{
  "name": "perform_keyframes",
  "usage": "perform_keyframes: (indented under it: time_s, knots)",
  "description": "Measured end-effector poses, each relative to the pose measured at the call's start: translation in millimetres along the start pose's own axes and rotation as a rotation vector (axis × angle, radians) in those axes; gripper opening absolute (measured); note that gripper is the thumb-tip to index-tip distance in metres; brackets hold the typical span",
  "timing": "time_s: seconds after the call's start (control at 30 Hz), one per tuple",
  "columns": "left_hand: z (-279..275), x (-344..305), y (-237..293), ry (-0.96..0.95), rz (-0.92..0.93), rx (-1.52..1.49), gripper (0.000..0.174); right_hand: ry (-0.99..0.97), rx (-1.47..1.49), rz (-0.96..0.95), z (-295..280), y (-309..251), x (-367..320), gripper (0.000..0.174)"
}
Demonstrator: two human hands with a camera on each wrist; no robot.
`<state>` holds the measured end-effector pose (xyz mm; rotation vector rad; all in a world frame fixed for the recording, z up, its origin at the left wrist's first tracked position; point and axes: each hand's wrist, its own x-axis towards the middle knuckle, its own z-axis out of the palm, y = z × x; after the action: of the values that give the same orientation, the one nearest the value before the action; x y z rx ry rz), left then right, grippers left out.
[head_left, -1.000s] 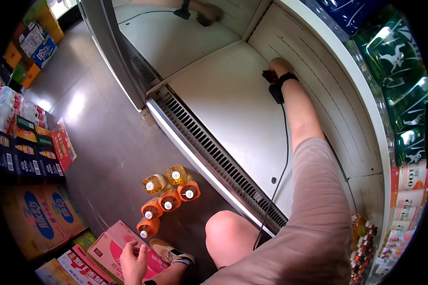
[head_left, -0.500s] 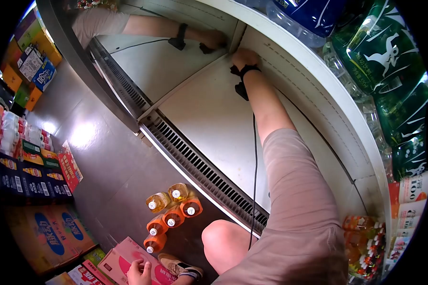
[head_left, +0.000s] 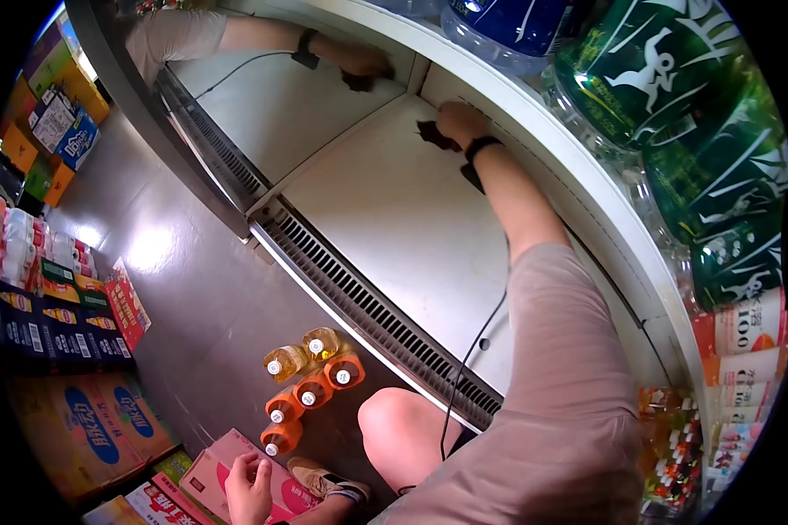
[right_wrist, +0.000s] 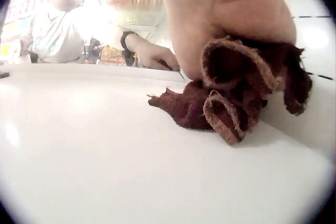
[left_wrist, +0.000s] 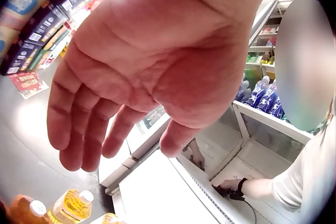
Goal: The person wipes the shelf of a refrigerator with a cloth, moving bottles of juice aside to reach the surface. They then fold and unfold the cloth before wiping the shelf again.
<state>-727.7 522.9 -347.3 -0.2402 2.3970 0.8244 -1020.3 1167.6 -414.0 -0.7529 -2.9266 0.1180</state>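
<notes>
In the head view my right hand (head_left: 461, 125) reaches to the far inner corner of a display case. It grips a bunched dark brown cloth (head_left: 435, 135) against the white case floor (head_left: 385, 219). Up close in the right wrist view, folds of the frayed cloth (right_wrist: 236, 71) stick out beneath the hand and touch the white surface; the fingertips are hidden. My left hand (head_left: 249, 490) hovers over a pink carton (head_left: 280, 477) and holds nothing. The left wrist view shows that palm (left_wrist: 152, 61) with fingers loosely bent.
A reflective side panel (head_left: 298, 87) mirrors my arm. A slotted black vent (head_left: 368, 306) runs along the case's front edge. A black cable (head_left: 477, 337) trails from my wrist across it. Several orange and yellow bottles (head_left: 311, 391) stand on the floor. Large green-labelled bottles (head_left: 657, 70) line the right.
My right hand slides with the cloth along the back wall to the far corner, then draws back slightly from it. My left hand stays low near the pink carton.
</notes>
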Motion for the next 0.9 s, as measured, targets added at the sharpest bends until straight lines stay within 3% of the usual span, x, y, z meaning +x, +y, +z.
perform_keyframes:
  time_s: [0.07, 0.13, 0.23, 0.3, 0.4, 0.5, 0.67, 0.8, 0.9]
  knots:
    - [-4.2, -1.0, 7.3, -0.012, 0.009, -0.028, 0.032, -0.202, -0.096, 0.086, -30.8, 14.2, -27.2, 0.029]
    - [-6.3, 1.4, 10.7, -0.011, 0.029, -0.047, 0.032, -0.162, -0.247, -0.061, -12.5, 66.9, -28.7, 0.029]
    - [-8.1, 0.7, 7.6, -0.01, 0.024, -0.043, 0.033, -0.187, -0.172, 0.133, -19.1, 87.1, -44.2, 0.028]
    - [-9.2, 0.5, 5.0, -0.017, 0.03, -0.063, 0.033, -0.161, -0.248, 0.081, -10.2, 89.3, -28.4, 0.026]
    - [-10.9, 1.9, -1.7, -0.019, 0.04, -0.036, 0.033, -0.121, -0.349, -0.014, 14.5, 74.3, 12.3, 0.024]
    - [-5.9, 5.4, -17.7, -0.018, 0.028, -0.015, 0.034, -0.035, -0.233, 0.043, 21.0, 46.0, 24.6, 0.02]
    - [-3.2, 7.8, -19.2, -0.028, -0.028, -0.013, 0.033, -0.248, -0.065, 0.191, 0.8, -1.0, 47.3, 0.02]
    - [-5.7, 6.2, -12.8, -0.034, -0.07, -0.053, 0.032, 0.0, 0.007, 0.098, 7.2, -33.3, 51.6, 0.019]
    - [-2.6, 3.1, -20.7, -0.022, -0.082, -0.129, 0.031, -0.015, 0.088, 0.174, 8.7, -60.8, 75.1, 0.021]
